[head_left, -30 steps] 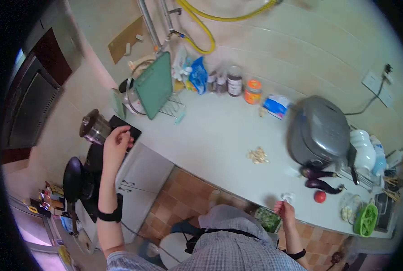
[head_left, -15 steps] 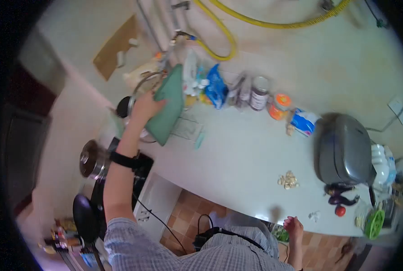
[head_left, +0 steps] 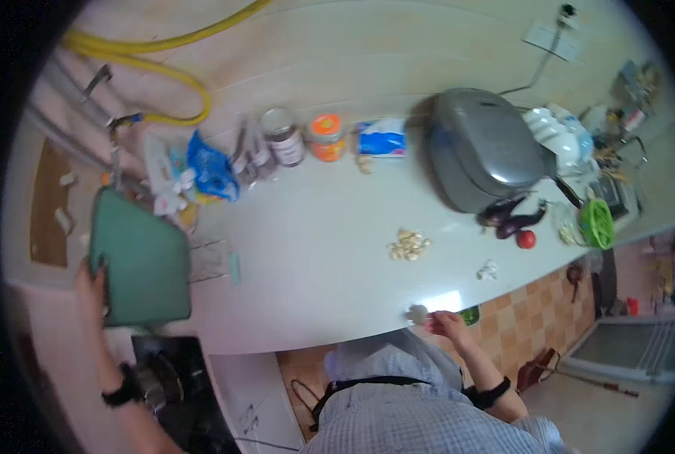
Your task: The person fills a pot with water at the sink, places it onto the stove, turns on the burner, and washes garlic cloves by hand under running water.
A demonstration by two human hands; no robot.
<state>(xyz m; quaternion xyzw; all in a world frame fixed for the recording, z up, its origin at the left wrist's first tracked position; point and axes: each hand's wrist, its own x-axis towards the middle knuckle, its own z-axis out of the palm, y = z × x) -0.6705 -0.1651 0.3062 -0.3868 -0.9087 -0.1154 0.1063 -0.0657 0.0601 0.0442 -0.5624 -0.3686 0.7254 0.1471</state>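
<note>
My left hand [head_left: 90, 291] grips a green cutting board [head_left: 144, 261] by its left edge, thumb on the near face. The board stands tilted at the left end of the counter, close to the stove. My right hand [head_left: 447, 325] hovers at the counter's front edge, fingers loosely curled and a little apart, with nothing visible in them. A grey smudge, apparently its shadow or reflection, falls on the surface beside the fingertips. Nearest to that hand are a pile of peeled garlic cloves [head_left: 409, 245] and a small heap of white bits [head_left: 487, 269].
Along the wall stand a blue bag [head_left: 211, 170], a lidded jar [head_left: 282, 138], an orange-lidded jar [head_left: 327, 138] and a blue-white packet [head_left: 382, 138]. A grey cooker [head_left: 481, 151], eggplants [head_left: 521, 221], a tomato [head_left: 526, 240] and a green basket [head_left: 596, 224] are right. The stove [head_left: 190, 378] is lower left.
The view has swung right. My left hand still holds the cutting board, which now shows its broad face. My right hand has come up over the counter's front edge.
</note>
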